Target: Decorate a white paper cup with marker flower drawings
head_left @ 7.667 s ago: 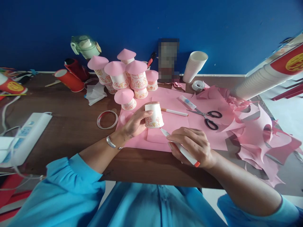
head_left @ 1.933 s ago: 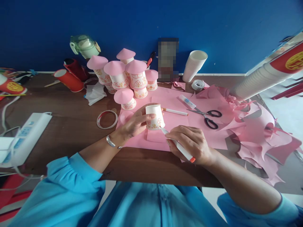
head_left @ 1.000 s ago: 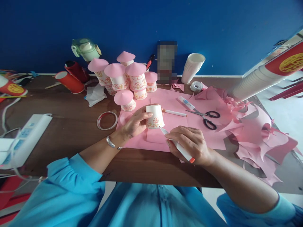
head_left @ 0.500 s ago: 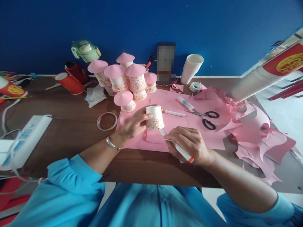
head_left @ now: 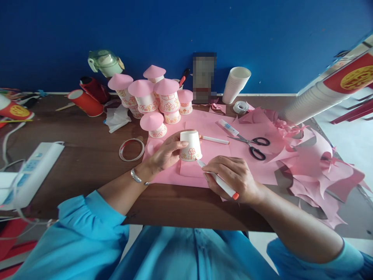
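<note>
My left hand (head_left: 168, 153) grips a white paper cup (head_left: 190, 142) turned upside down, with flowers and grass drawn in red and ochre along its lower rim. In my right hand (head_left: 231, 177) is a white marker (head_left: 223, 186) with an orange end, its tip at the cup's lower rim on the right. Whether the tip touches the cup I cannot tell. Pink paper (head_left: 212, 163) lies beneath both hands. Just behind the cup a second white marker (head_left: 215, 140) rests on that paper.
Paper-cup towers with pink cone roofs (head_left: 166, 93) stand behind my left hand. Scissors (head_left: 252, 146), a glue stick (head_left: 229, 127) and pink scraps (head_left: 316, 167) lie to the right. Stacked white cups (head_left: 235, 85) lean at the wall; a tape roll (head_left: 131, 150) and power strip (head_left: 37, 167) sit left.
The cup has turned very slightly in my left hand, its red flower shifting a little left and down. The marker tip has moved slightly right and down with my right hand.
</note>
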The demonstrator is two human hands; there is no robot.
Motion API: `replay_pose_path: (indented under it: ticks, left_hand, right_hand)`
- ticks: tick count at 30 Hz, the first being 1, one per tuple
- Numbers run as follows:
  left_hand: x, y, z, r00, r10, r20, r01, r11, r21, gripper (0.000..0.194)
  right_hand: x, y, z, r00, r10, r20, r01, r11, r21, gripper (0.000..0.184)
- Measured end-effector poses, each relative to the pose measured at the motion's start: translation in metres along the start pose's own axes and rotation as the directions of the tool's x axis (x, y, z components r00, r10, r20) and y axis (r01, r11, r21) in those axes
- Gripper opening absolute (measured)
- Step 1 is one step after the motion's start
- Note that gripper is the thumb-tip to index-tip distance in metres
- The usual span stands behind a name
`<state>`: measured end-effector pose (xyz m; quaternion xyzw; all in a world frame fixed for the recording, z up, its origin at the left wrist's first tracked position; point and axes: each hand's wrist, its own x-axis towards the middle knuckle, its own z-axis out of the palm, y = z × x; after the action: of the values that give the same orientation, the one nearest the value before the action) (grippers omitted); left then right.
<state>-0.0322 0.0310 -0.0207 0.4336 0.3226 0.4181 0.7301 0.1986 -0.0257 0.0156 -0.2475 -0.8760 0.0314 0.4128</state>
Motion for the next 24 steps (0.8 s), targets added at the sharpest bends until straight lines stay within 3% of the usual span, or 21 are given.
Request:
replay_pose_path:
  ticks: [18, 24]
  left_hand:
    - [0.0001, -0.0019, -0.0023, 0.999, -0.017, 0.037, 0.02, 0.997, -0.071, 0.041]
    - [-0.0001, -0.0002, -0.0014, 0.999, -0.006, 0.054, 0.01, 0.997, -0.07, 0.042]
  right_hand:
    - [-0.0008, -0.0001, -0.0011, 0.999, -0.009, -0.032, 0.009, 1.0, -0.007, 0.021]
    - [-0.0039, 0.003, -0.0057, 0.995, -0.006, -0.096, 0.003, 1.0, -0.028, 0.032]
